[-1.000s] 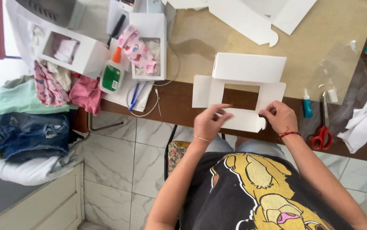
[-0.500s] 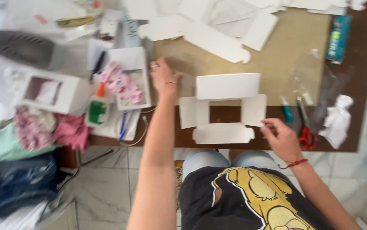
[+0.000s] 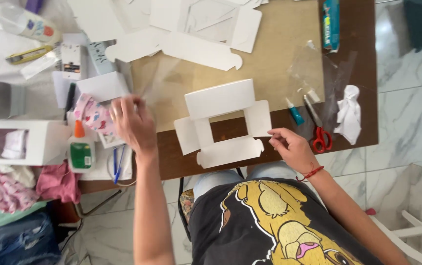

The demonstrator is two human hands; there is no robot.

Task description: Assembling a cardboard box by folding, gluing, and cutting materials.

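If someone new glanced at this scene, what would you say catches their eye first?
Most likely the flat white cardboard box blank with a cut-out window, lying near the table's front edge. The right hand rests at its right flap, while the left hand reaches left to a clear plastic sheet beside patterned pink fabric. Red-handled scissors lie further right.

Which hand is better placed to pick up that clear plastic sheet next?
Left, probably. The left hand already rests at the clear sheet edge; the right hand is beside the flat white box, far from it.
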